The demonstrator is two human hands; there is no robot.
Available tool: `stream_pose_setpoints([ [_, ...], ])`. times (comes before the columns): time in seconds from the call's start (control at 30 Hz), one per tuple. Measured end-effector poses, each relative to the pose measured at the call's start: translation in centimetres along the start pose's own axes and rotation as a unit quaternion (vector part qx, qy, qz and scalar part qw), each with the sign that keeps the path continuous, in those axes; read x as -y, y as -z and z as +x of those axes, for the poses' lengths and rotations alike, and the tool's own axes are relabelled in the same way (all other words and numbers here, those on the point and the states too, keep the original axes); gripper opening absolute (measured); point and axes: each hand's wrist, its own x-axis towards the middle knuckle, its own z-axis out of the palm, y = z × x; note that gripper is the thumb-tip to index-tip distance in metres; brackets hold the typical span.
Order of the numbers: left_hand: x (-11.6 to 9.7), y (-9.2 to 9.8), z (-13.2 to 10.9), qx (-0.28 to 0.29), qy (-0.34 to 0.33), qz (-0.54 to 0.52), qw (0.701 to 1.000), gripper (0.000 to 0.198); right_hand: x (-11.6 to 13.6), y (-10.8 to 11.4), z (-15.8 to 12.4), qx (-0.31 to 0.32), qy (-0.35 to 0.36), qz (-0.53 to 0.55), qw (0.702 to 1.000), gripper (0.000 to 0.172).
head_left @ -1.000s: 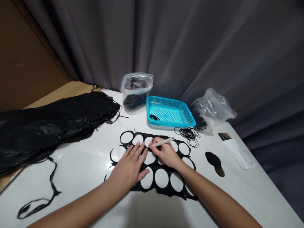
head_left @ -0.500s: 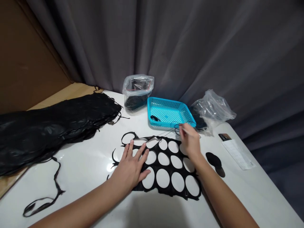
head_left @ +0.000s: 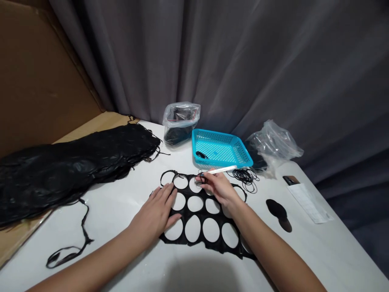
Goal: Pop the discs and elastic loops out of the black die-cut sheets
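We look down on a white table backed by a grey curtain. At its centre lies a black rubbery sheet punched with rows of round holes, flat on the tabletop just in front of us.

Our left hand is open, palm down, fingers spread and pressing on the sheet's left edge. Our right hand is closed around a slim white pen-like tool, pinched between thumb and fingertips, with its tip at a hole near the sheet's far edge.

Just beyond the sheet sits a turquoise mesh basket with a little black material inside. A loose tangle of thin black rings lies beside the basket, to its right. Two clear plastic bags stand behind — one left of the basket, one right. A thick stack of similar black sheets covers the table's left side, a stray black strip trails near us, and two black discs and a paper slip lie at right.

We judge the sheet light, thin and floppy, its narrow webs between holes liable to stretch or tear — best held flat under a spread palm, or lifted by its broader outer border.
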Motion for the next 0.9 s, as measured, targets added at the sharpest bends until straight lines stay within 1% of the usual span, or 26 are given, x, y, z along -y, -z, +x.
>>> stream_pose_setpoints([
  [0.1, 0.6, 0.0, -0.3, -0.005, -0.003, -0.008, 1.000, 0.061, -1.6, -2.6, 0.1, 0.042, -0.020, 0.035, 0.998, 0.038],
  [0.17, 0.7, 0.0, -0.4, -0.006, 0.006, -0.007, 1.000, 0.060, -2.0, -3.7, 0.4, 0.050, -0.013, 0.046, 0.998, 0.037],
  [0.23, 0.7, 0.0, -0.4, -0.006, 0.012, -0.004, 1.000, 0.061, -1.8, -4.1, 0.9, 0.019, 0.035, 0.061, 0.997, 0.036],
  [0.3, 0.6, 0.1, -0.4, -0.005, 0.013, 0.001, 1.000, 0.061, -1.3, -4.0, 1.4, -0.038, 0.104, 0.078, 0.991, 0.033],
  [0.33, 0.5, 0.2, -0.4, -0.003, 0.013, 0.005, 1.000, 0.061, -1.1, -3.8, 1.5, -0.062, 0.121, 0.083, 0.987, 0.032],
  [0.37, 0.5, 0.3, -0.4, 0.000, 0.015, 0.009, 1.000, 0.060, -0.9, -3.5, 1.5, -0.074, 0.117, 0.084, 0.987, 0.031],
  [0.4, 0.4, 0.3, -0.4, 0.005, 0.017, 0.014, 1.000, 0.060, -0.9, -3.3, 1.4, -0.072, 0.095, 0.079, 0.990, 0.031],
  [0.43, 0.4, 0.4, -0.3, 0.012, 0.020, 0.018, 1.000, 0.059, -1.0, -3.2, 1.1, -0.058, 0.065, 0.071, 0.994, 0.032],
  [0.5, 0.3, 0.6, -0.3, 0.027, 0.026, 0.026, 0.999, 0.059, -1.5, -3.0, 0.5, -0.003, 0.016, 0.034, 0.999, 0.034],
  [0.53, 0.2, 0.7, -0.2, 0.034, 0.029, 0.030, 0.999, 0.059, -1.7, -3.0, 0.1, 0.027, 0.007, 0.002, 1.000, 0.034],
  [0.6, 0.1, 0.9, -0.1, 0.039, 0.034, 0.031, 0.998, 0.060, -2.2, -3.0, -0.4, 0.074, 0.011, -0.085, 0.994, 0.032],
  [0.67, 0.0, 1.0, -0.1, 0.036, 0.038, 0.026, 0.998, 0.059, -2.4, -3.1, -0.6, 0.104, 0.036, -0.181, 0.977, 0.027],
  [0.73, 0.0, 1.1, -0.1, 0.032, 0.043, 0.020, 0.998, 0.058, -2.5, -3.3, -0.5, 0.124, 0.085, -0.266, 0.952, 0.021],
  [0.83, -0.1, 1.0, -0.2, 0.031, 0.048, 0.016, 0.998, 0.059, -2.5, -3.7, -0.2, 0.145, 0.160, -0.381, 0.899, 0.014],
  [0.9, -0.1, 0.9, -0.2, 0.033, 0.049, 0.016, 0.998, 0.061, -2.7, -3.8, -0.1, 0.148, 0.197, -0.430, 0.868, 0.012],
])
